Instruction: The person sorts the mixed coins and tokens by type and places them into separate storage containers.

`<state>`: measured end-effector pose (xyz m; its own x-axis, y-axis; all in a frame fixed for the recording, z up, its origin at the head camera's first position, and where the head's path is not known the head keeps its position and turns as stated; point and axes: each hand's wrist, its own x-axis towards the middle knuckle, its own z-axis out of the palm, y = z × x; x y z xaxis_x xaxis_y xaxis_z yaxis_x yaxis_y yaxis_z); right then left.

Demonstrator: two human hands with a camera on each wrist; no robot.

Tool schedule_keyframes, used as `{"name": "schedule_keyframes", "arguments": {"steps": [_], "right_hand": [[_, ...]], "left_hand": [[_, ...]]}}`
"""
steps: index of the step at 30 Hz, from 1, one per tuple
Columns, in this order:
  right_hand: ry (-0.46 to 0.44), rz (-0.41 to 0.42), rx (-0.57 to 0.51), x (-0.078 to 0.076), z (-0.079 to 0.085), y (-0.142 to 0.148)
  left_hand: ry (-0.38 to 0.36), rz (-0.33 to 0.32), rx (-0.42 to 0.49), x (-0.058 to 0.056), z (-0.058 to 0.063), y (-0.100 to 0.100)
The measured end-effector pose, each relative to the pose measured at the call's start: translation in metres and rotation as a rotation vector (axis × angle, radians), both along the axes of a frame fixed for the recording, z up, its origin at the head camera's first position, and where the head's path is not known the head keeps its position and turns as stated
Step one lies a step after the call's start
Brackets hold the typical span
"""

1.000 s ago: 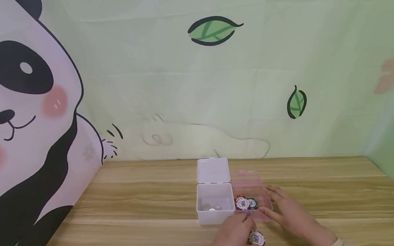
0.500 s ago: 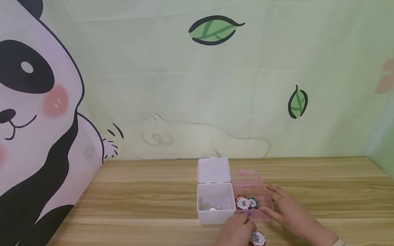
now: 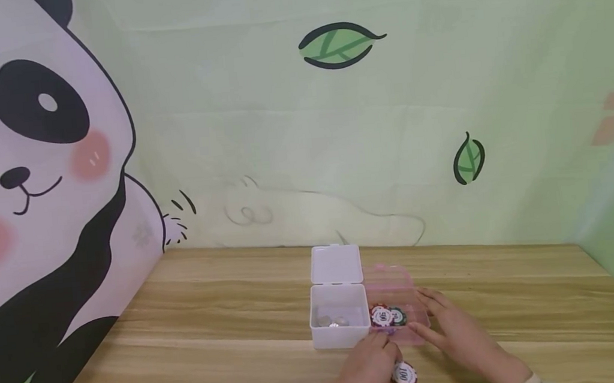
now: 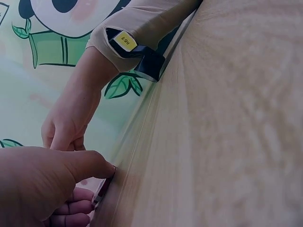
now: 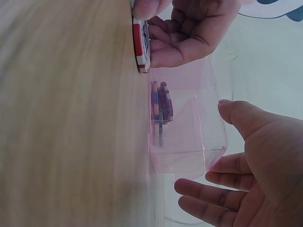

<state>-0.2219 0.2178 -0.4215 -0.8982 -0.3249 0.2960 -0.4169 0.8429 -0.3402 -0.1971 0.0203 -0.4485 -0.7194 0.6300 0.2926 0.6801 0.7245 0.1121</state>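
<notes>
My left hand [image 3: 368,367] pinches a poker chip [image 3: 405,374] marked 100, its edge red and white, close over the wood in front of a pink see-through box [image 3: 415,316]. In the left wrist view the thumb [image 4: 97,164] is on one edge of the chip, fingers at the other. My right hand [image 3: 462,341] rests at the box's right side, thumb tip by the near rim and fingers stretched along the side wall. Inside the box lie several poker chips, among them a red-edged chip [image 3: 382,316] and a green-edged chip [image 3: 398,316]. The box's lid is raised at the back.
Left of the pink box and right beside it stands a white box [image 3: 341,336], lid up, with several silvery coins [image 3: 335,321] inside. Both are on a wooden table [image 3: 214,319], backed by a printed panda-and-leaf cloth [image 3: 260,141].
The whole view has shifted a little, so everything sits slightly further right. Both hands, the chip and the boxes keep nearly the same places relative to each other.
</notes>
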Motion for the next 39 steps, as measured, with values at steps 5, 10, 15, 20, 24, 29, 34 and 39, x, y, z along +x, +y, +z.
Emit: {"name": "schedule_keyframes", "arguments": {"steps": [5,10,15,20,24,29,34,39], "right_hand": [[-0.006,-0.004,0.006,0.001,0.000,0.000],[-0.008,-0.004,0.001,0.001,0.001,0.001],[-0.009,-0.002,0.006,0.002,0.002,0.001],[-0.008,0.001,0.017,0.002,0.001,0.001],[0.001,0.003,0.020,0.001,0.000,0.001],[0.020,0.006,0.021,0.000,0.000,-0.001],[0.001,0.002,0.016,0.001,0.001,-0.001],[-0.001,-0.001,0.013,0.000,0.000,-0.001]], "left_hand": [[0.020,-0.008,-0.001,0.001,0.000,0.000],[-0.002,-0.025,0.009,0.001,0.002,0.000],[-0.047,-0.045,0.028,0.001,0.004,-0.001],[-0.020,-0.067,0.043,0.001,0.007,-0.002],[0.002,-0.067,0.054,0.002,0.009,-0.003],[0.065,-0.064,0.057,0.002,0.010,-0.003],[0.145,-0.055,0.055,0.003,0.014,-0.003],[0.140,-0.026,0.024,0.002,0.019,-0.003]]}}
